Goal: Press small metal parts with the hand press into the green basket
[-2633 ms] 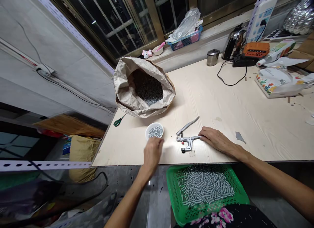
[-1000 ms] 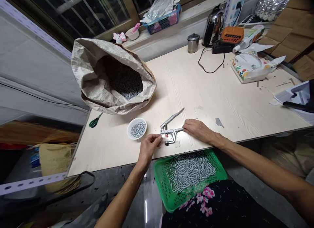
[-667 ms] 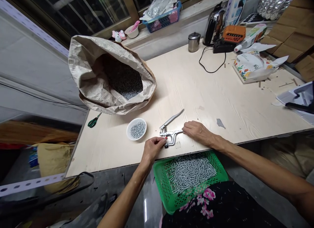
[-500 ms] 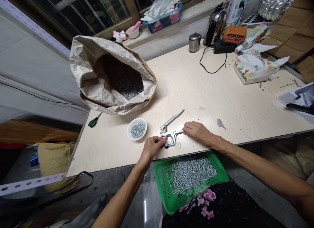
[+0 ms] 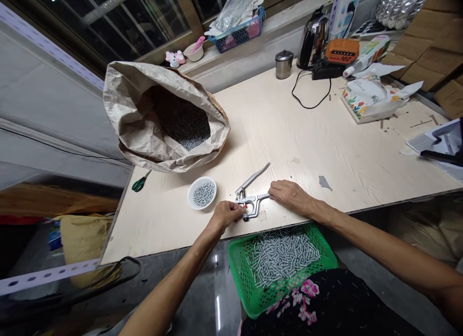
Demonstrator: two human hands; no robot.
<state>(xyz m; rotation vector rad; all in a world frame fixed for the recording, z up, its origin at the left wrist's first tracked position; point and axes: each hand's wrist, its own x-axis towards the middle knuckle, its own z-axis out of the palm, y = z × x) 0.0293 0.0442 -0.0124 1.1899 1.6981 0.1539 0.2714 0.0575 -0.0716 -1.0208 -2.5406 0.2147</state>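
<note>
Silver snap-fastener pliers (image 5: 255,201) lie on the table, one handle angled up and away, with a spring and a small red part near the jaw. My right hand (image 5: 289,197) has its fingers closed on the end of the nearer handle. At the jaw, my left hand (image 5: 227,214) is in a pinch; whatever is between its fingertips is hidden or too small to make out. Left of the pliers stands a white bowl (image 5: 190,199) of small shiny metal pieces. Below the table edge, a green basket (image 5: 238,273) holds many ribbed metal pieces.
A large open sack (image 5: 123,104) with dark and shiny small pieces stands at the table's left back. Green-handled scissors (image 5: 139,184) lie near the left edge. Farther back are a lidded metal cup (image 5: 284,65), a kettle (image 5: 313,39) and a tissue pack (image 5: 367,102).
The camera view has shifted slightly. Both hands stay at the pliers, with the left still pinched at the jaw and the right on the handle end.
</note>
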